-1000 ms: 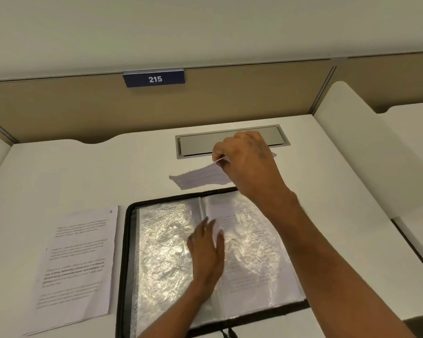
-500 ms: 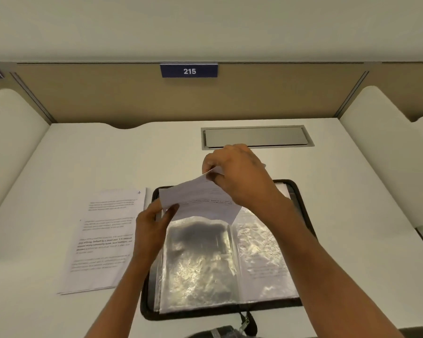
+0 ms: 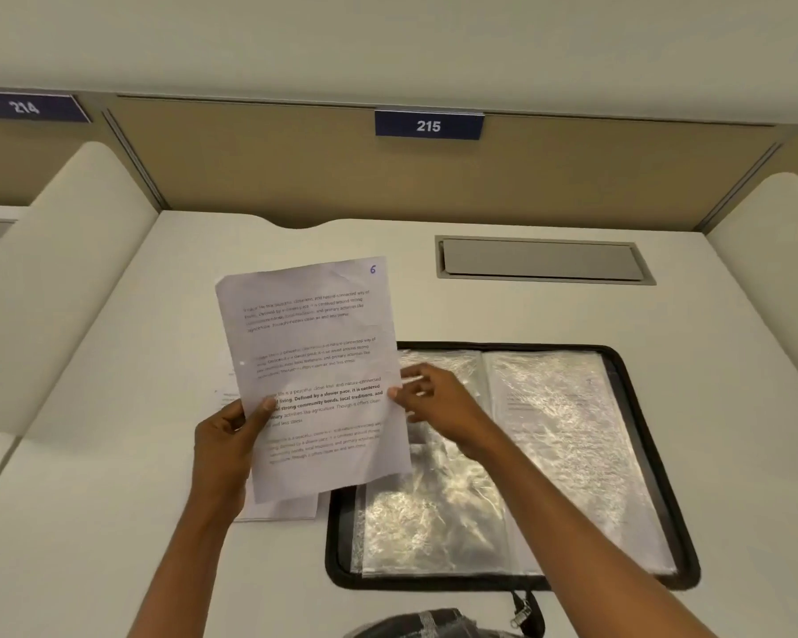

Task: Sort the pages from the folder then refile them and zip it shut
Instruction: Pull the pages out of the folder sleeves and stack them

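Head view: page (image 3: 314, 361) marked 6 raised between hands; left hand (image 3: 224, 446) grips lower-left edge, right hand (image 3: 438, 402) pinches right edge.

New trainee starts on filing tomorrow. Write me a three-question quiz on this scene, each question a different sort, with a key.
1. True or false: the left hand and the right hand both hold the page.
2. The number handwritten in the page's top corner is: A) 4 B) 6 C) 9.
3. Fill in: the folder lies ____, not zipped.
Key: 1 true; 2 B; 3 open.
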`<state>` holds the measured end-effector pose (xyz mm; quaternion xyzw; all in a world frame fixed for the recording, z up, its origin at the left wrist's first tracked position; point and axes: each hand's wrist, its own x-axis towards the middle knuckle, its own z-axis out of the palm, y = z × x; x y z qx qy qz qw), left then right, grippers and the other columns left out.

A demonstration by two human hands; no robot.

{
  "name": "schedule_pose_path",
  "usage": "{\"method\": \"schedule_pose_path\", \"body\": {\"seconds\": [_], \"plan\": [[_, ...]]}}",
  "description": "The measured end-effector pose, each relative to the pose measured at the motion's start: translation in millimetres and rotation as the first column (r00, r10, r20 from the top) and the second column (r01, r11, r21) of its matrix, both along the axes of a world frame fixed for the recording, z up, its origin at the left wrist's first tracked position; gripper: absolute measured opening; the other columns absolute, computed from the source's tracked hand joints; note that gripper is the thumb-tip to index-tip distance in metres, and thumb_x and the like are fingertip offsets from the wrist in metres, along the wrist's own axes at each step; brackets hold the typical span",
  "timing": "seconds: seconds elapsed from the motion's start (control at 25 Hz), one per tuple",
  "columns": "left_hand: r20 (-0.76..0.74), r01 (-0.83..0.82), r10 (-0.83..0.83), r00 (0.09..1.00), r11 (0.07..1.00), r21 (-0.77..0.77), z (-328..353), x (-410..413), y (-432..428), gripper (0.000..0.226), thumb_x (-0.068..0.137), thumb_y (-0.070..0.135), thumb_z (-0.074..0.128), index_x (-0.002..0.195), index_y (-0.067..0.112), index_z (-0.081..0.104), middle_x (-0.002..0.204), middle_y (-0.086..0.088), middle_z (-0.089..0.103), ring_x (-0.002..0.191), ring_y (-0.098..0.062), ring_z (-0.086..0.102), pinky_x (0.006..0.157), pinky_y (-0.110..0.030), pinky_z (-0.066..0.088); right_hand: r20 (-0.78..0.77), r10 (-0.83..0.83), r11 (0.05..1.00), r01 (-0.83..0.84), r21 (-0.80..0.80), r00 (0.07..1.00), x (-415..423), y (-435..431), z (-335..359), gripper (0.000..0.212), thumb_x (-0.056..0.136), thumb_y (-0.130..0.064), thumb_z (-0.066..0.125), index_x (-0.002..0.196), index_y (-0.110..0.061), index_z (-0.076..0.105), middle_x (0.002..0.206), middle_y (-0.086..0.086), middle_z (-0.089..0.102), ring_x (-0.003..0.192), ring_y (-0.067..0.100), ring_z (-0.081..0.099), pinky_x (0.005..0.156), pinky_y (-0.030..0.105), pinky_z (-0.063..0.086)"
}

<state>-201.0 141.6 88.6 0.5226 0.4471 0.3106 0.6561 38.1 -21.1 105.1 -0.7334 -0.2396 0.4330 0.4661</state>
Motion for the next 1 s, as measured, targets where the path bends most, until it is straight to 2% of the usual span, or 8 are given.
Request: {"method": "schedule_pose_path", "body": {"seconds": [0.08, 0.16, 0.36, 0.44, 0.6, 0.76, 0.88, 1.0], "plan": [[-0.039, 0.01, -0.011, 0.999, 1.0, -0.027, -5.2, -15.3, 12.6, 0.022, 0.094, 0.019, 0.074, 0.114, 0.01, 0.077, 0.107, -0.007, 0.08, 0.094, -0.024, 0.078, 0.08, -0.037, 0.063, -0.096, -0.036, 0.999, 0.038, 0.021, 0.995, -22.1, 9.4, -19.5, 0.02, 0.092, -0.02, 0.077, 0.109, -0.011, 0.07, 0.103, 0.01, 0.077, 0.094, 0.023, 0.075, 0.077, 0.039, 0.064], [-0.086, 0.006, -0.009, 0.996, 0.999, -0.034, -10.2, -31.6, 25.1, 0.023, 0.094, 0.019, 0.075, 0.114, 0.009, 0.077, 0.105, -0.009, 0.08, 0.093, -0.027, 0.078, 0.083, -0.041, 0.061, -0.162, -0.06, 0.998, 0.064, 0.02, 0.985, -40.4, 20.0, -30.8, 0.006, 0.092, -0.01, 0.076, 0.096, -0.009, 0.072, 0.098, 0.01, 0.078, 0.09, 0.023, 0.077, 0.071, 0.031, 0.062], [-0.301, -0.003, 0.0, 0.954, 1.0, -0.009, -35.5, -60.3, 63.4, 0.011, 0.101, 0.017, 0.067, 0.099, 0.019, 0.077, 0.092, -0.001, 0.08, 0.09, -0.029, 0.074, 0.088, -0.045, 0.058, -0.175, -0.045, 0.997, 0.033, -0.068, 0.984, -76.0, 51.2, -55.5, 0.012, 0.093, -0.008, 0.074, 0.102, 0.001, 0.072, 0.092, 0.017, 0.075, 0.073, 0.02, 0.072, 0.066, 0.03, 0.061], [-0.384, 0.01, -0.004, 0.923, 1.0, 0.015, -43.9, -64.5, 73.8, 0.016, 0.104, 0.015, 0.062, 0.096, 0.02, 0.075, 0.093, -0.003, 0.079, 0.091, -0.032, 0.072, 0.083, -0.042, 0.057, -0.119, -0.059, 0.994, 0.047, -0.103, 0.991, -87.7, 62.0, -60.8, 0.011, 0.091, -0.006, 0.075, 0.099, 0.002, 0.072, 0.085, 0.017, 0.073, 0.064, 0.017, 0.07, 0.065, 0.031, 0.063], [-0.499, 0.018, 0.047, 0.865, 0.992, 0.125, -57.1, -69.8, 90.1, 0.009, 0.1, 0.018, 0.068, 0.105, 0.019, 0.076, 0.094, 0.001, 0.076, 0.088, -0.03, 0.071, 0.07, -0.036, 0.05, -0.032, -0.101, 0.984, 0.095, -0.152, 0.994, -101.3, 76.3, -68.6, 0.01, 0.087, -0.003, 0.078, 0.087, -0.004, 0.068, 0.073, 0.01, 0.071, 0.056, 0.017, 0.07, 0.065, 0.041, 0.065], [-0.562, 0.055, 0.047, 0.826, 0.985, 0.162, -69.2, -70.0, 102.7, 0.01, 0.096, 0.023, 0.073, 0.106, 0.021, 0.077, 0.098, 0.002, 0.077, 0.088, -0.027, 0.071, 0.073, -0.039, 0.051, 0.025, -0.07, 0.981, 0.073, -0.182, 0.997, -106.2, 81.3, -77.4, 0.011, 0.089, -0.002, 0.074, 0.086, -0.002, 0.063, 0.074, 0.014, 0.07, 0.056, 0.02, 0.07, 0.062, 0.043, 0.064], [-0.613, 0.061, 0.064, 0.788, 0.982, 0.181, -74.3, -67.9, 103.9, 0.019, 0.094, 0.024, 0.078, 0.111, 0.017, 0.075, 0.103, -0.003, 0.075, 0.09, -0.027, 0.069, 0.079, -0.041, 0.051, 0.132, -0.021, 0.975, 0.049, -0.215, 0.991, -109.2, 84.5, -82.5, 0.016, 0.086, -0.006, 0.075, 0.083, -0.01, 0.06, 0.08, 0.012, 0.07, 0.07, 0.028, 0.073, 0.069, 0.052, 0.063], [-0.652, 0.089, 0.114, 0.75, 0.959, 0.269, -82.6, -68.4, 103.2, 0.037, 0.09, 0.019, 0.081, 0.124, 0.012, 0.07, 0.113, -0.011, 0.071, 0.093, -0.029, 0.066, 0.087, -0.046, 0.052, 0.276, 0.078, 0.958, 0.005, -0.288, 0.958, -114.2, 83.6, -82.6, 0.023, 0.088, -0.012, 0.074, 0.087, -0.017, 0.052, 0.092, 0.005, 0.064, 0.081, 0.025, 0.067, 0.071, 0.044, 0.06]]}}
